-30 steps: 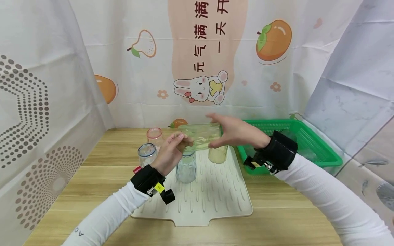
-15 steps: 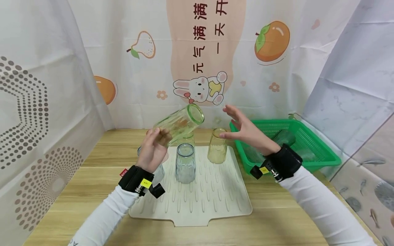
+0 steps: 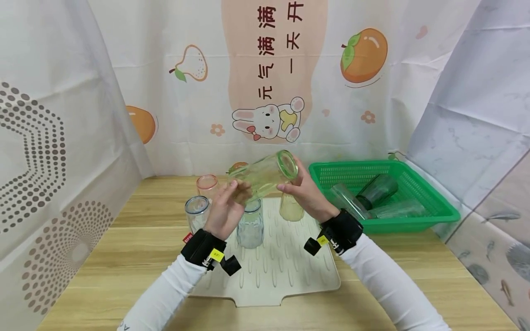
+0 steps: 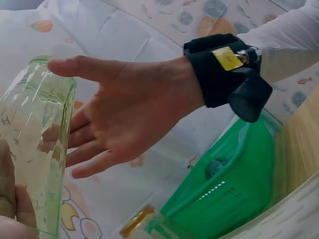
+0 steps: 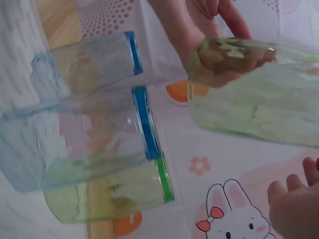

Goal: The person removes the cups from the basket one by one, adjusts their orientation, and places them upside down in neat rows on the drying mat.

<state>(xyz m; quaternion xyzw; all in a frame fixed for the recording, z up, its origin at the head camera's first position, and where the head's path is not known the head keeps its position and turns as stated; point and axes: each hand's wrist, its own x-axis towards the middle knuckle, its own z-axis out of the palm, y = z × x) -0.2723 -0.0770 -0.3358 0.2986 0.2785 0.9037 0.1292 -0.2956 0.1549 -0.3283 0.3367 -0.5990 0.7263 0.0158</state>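
A clear green drinking glass (image 3: 265,177) is held tilted in the air, its thick green end toward the upper right. My left hand (image 3: 225,207) grips it by the other end. My right hand (image 3: 304,191) is at the thick end, thumb beside it; in the left wrist view the right-hand fingers (image 4: 92,162) stretch out past the glass. Below, on a cream draining mat (image 3: 290,271), stand a blue glass (image 3: 250,230), a yellowish glass (image 3: 291,209), another blue glass (image 3: 196,214) and a red-ringed glass (image 3: 207,182). A second green glass (image 5: 109,194) shows in the right wrist view.
To the right of the mat, a green plastic basket (image 3: 439,214) holds several glasses, among them a dark one (image 3: 378,188). Everything stands on a wooden table (image 3: 136,257). A printed curtain (image 3: 186,115) hangs behind it, with more curtain at both sides.
The right hand drew back to the right with fingers spread, then came in again at the glass's thick end. The left hand swung the glass left and up, then back right and lower.
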